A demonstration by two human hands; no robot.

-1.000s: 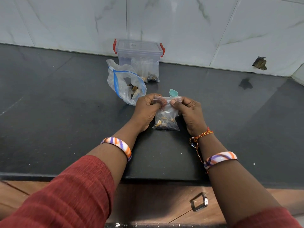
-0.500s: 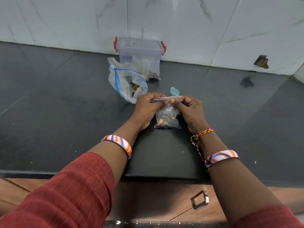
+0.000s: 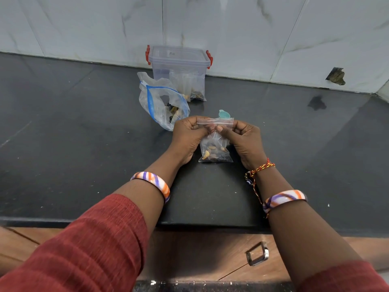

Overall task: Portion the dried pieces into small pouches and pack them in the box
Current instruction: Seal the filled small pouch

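I see my left hand (image 3: 188,137) and right hand (image 3: 244,142) both pinching the small pouch (image 3: 215,144) top — lidded box (image 3: 179,68) well behind it.

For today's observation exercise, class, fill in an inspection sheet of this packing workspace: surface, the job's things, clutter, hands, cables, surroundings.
Surface: dark stone counter, a few pale specks.
Job's things: small pouch with dried pieces, bottom on counter; large zip bag, open; lidded clear box with red clips, pouches inside.
Clutter: teal scoop behind the pouch.
Hands: left hand and right hand both pinch the pouch's top strip.
Cables: nothing seen.
Surroundings: marble-look wall tiles, one chipped at right; wooden drawer with metal handle below.
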